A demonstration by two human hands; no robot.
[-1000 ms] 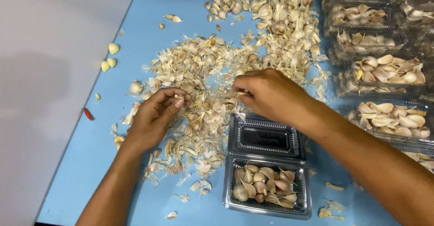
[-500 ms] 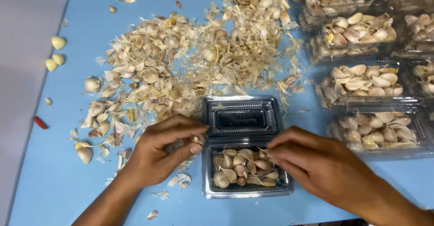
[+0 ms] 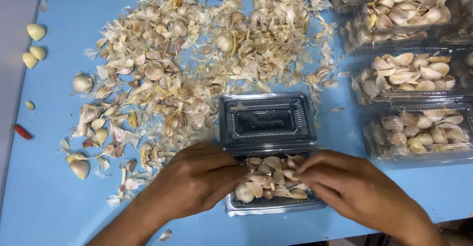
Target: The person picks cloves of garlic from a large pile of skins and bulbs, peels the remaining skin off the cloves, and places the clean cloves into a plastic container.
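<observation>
Resting on the heaped cloves in the open clamshell tray [image 3: 276,204], the left hand [image 3: 197,179] and right hand [image 3: 352,187] curl their fingers loosely over garlic, its lid [image 3: 266,120] unclosed behind, sealed trays [image 3: 419,132] right, skins [image 3: 187,68] beyond.

Both hands, left hand [image 3: 197,179] and right hand [image 3: 352,187], now rest on the clear plastic clamshell tray [image 3: 273,204], away from the garlic-skin pile [image 3: 197,64].
</observation>
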